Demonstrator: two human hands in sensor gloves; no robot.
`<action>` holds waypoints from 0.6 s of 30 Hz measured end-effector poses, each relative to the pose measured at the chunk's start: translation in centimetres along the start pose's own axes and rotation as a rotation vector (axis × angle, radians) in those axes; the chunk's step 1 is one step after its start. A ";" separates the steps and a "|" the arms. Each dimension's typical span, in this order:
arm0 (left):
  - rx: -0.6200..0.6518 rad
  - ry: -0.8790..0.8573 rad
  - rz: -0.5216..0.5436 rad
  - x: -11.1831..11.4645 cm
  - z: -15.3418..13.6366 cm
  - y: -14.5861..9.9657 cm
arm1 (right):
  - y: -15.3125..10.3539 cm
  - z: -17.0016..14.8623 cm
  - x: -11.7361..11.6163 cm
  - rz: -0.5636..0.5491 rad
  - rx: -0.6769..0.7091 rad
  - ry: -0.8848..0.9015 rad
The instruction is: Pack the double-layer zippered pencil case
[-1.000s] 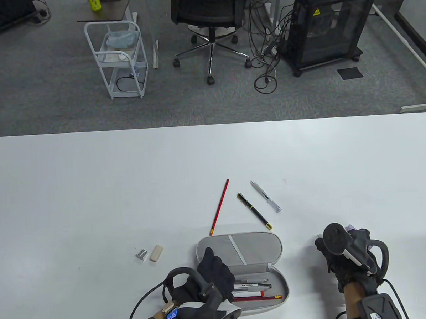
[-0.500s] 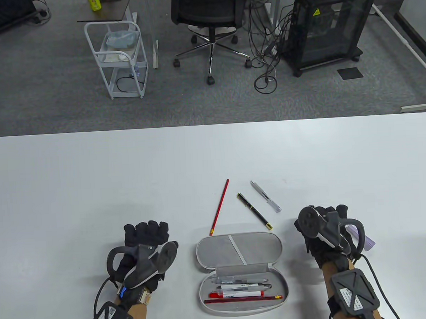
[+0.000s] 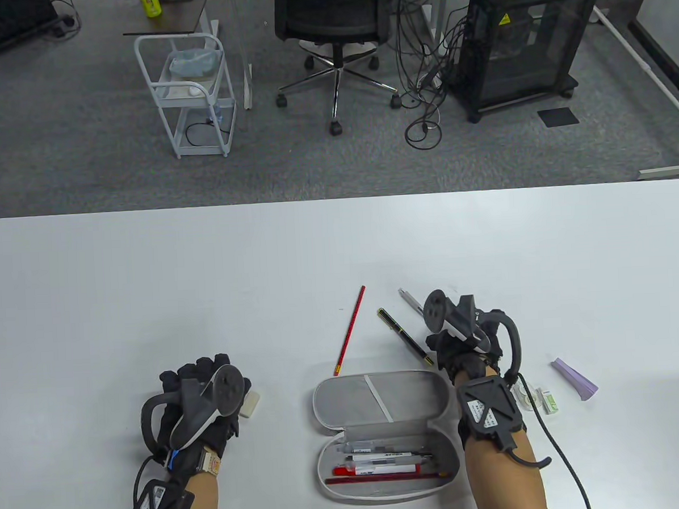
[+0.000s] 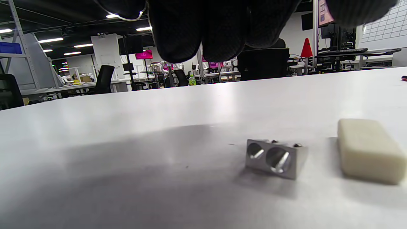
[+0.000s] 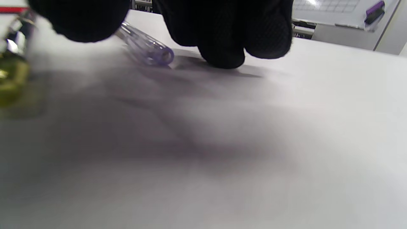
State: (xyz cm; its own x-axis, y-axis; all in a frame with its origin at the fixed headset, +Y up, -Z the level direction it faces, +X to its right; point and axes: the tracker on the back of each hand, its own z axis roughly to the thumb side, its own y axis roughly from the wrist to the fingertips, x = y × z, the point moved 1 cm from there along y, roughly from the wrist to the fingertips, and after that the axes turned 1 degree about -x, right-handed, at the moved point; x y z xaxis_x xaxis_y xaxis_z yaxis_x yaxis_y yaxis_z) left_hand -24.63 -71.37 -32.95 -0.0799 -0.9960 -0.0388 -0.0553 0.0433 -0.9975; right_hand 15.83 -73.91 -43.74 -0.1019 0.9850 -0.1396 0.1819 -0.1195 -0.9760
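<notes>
The grey pencil case point(image 3: 381, 397) lies open at the near edge, with several pens and a red pencil in its lower half point(image 3: 385, 468). My left hand point(image 3: 201, 372) hovers over the metal sharpener point(image 4: 275, 158), fingers point(image 4: 203, 35) loosely curled above it and holding nothing. The cream eraser point(image 3: 249, 403) lies just right of it. My right hand point(image 3: 452, 339) sits over the clear pen point(image 5: 146, 49). The thumb is on one side of the pen and the fingertips point(image 5: 222, 54) touch the table on the other. A black pen point(image 3: 403, 336) and a red pencil point(image 3: 350, 330) lie beyond the case.
A purple wedge-shaped item point(image 3: 576, 377) and two small items point(image 3: 537, 399) lie right of my right forearm. The white table point(image 3: 204, 273) stretches far beyond the objects. An office chair, a cart and a black cabinet stand on the floor behind.
My left hand left the case and moved left over the sharpener. My right hand moved up and left to the clear pen, uncovering the purple item and the small items.
</notes>
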 end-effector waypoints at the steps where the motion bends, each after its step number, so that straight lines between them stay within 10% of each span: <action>1: 0.011 -0.002 0.005 -0.1 0.1 -0.1 | 0.5 0.2 0.0 -0.009 -0.009 -0.021; 18: 0.044 0.000 0.003 0.1 0.6 -0.1 | -0.9 -1.4 0.8 -0.113 0.022 0.015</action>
State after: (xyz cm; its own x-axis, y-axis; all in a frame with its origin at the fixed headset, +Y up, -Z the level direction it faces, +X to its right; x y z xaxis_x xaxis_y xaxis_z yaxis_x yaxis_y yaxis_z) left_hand -23.98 -71.51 -32.89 -0.0799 -0.9959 -0.0418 -0.0108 0.0428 -0.9990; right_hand 16.98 -72.84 -42.70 -0.1055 0.9941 -0.0261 0.1490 -0.0102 -0.9888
